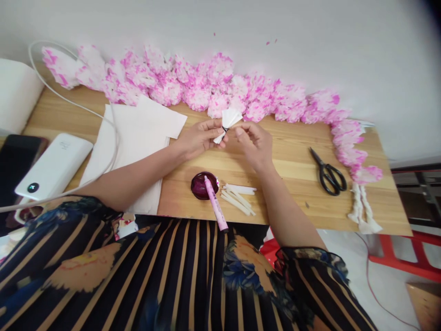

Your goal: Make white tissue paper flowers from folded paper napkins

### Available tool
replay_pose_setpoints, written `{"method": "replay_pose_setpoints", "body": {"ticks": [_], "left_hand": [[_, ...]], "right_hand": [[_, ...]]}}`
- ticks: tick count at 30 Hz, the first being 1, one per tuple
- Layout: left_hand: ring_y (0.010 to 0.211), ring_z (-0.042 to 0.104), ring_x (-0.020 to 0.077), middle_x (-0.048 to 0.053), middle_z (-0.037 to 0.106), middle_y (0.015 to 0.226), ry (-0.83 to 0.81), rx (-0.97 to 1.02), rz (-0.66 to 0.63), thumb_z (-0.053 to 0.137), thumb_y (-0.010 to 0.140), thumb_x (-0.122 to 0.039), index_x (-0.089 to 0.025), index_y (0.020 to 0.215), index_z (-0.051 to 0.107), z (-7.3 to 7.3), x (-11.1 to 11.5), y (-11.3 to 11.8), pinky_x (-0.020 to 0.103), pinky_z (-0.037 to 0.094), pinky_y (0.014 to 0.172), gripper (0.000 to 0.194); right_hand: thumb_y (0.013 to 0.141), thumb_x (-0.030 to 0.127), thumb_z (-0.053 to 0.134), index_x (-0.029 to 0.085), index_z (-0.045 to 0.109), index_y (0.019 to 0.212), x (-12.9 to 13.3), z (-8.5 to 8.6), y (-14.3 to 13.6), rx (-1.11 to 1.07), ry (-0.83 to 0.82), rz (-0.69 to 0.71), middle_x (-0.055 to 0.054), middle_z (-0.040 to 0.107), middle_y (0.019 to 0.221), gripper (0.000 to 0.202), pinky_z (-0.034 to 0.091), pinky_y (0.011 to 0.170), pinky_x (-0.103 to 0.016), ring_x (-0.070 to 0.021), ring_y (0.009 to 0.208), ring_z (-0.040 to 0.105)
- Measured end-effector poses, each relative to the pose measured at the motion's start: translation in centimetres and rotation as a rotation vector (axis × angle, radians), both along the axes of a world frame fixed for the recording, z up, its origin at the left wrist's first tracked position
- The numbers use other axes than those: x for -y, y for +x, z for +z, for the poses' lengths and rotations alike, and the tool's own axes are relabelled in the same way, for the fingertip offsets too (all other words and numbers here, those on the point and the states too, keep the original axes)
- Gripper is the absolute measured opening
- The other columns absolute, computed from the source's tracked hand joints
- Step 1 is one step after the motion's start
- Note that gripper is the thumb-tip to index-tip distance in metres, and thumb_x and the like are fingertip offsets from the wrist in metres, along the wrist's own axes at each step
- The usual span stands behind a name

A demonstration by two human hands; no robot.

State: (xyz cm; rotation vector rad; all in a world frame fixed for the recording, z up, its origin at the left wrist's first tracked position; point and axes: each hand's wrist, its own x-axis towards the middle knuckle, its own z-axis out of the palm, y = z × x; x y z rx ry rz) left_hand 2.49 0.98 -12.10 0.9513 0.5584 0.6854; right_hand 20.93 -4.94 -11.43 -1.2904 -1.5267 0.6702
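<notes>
A folded white paper piece (231, 117), fanned at its top and cinched by a black tie (225, 129), is pinched in my left hand (203, 138). Close on its right side, my right hand (255, 142) has thumb and forefinger pressed together near the tie; what they grip is too small to make out. Below the hands, a pink marker (216, 204) leans on a small dark dish (200, 186) with purple inside. Several thin white rolled sticks (239, 197) lie beside the dish. To the left, white paper sheets (134, 138) lie partly under my left forearm.
A row of pink-and-white paper flowers (203, 87) runs along the wall and down the right side. Black scissors (329, 174) lie on the wooden table (292, 184). At left are a white power bank (55, 165), a cable, a dark phone (19, 158) and a white roll (17, 96).
</notes>
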Motion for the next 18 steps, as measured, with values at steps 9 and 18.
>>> {"method": "replay_pose_setpoints", "body": {"ticks": [9, 18], "left_hand": [[0.065, 0.068, 0.0115, 0.004, 0.073, 0.076, -0.126, 0.039, -0.166, 0.084, 0.080, -0.022, -0.013, 0.088, 0.069, -0.08, -0.09, -0.19, 0.025, 0.055, 0.067, 0.020], [0.073, 0.072, 0.0149, 0.010, 0.076, 0.086, -0.088, -0.048, -0.202, 0.076, 0.090, -0.036, -0.012, 0.093, 0.071, -0.06, 0.01, -0.15, 0.028, 0.058, 0.072, 0.025]], "right_hand": [[0.082, 0.071, 0.070, 0.023, 0.071, 0.085, -0.41, -0.32, -0.06, -0.230, -0.283, 0.177, -0.001, 0.071, 0.080, 0.048, 0.057, 0.078, -0.033, -0.0178, 0.079, 0.068], [0.079, 0.063, 0.078, 0.024, 0.069, 0.084, -0.59, -0.63, -0.09, -0.284, -0.217, 0.137, 0.002, 0.066, 0.071, 0.040, 0.057, 0.071, -0.032, -0.0145, 0.065, 0.063]]}}
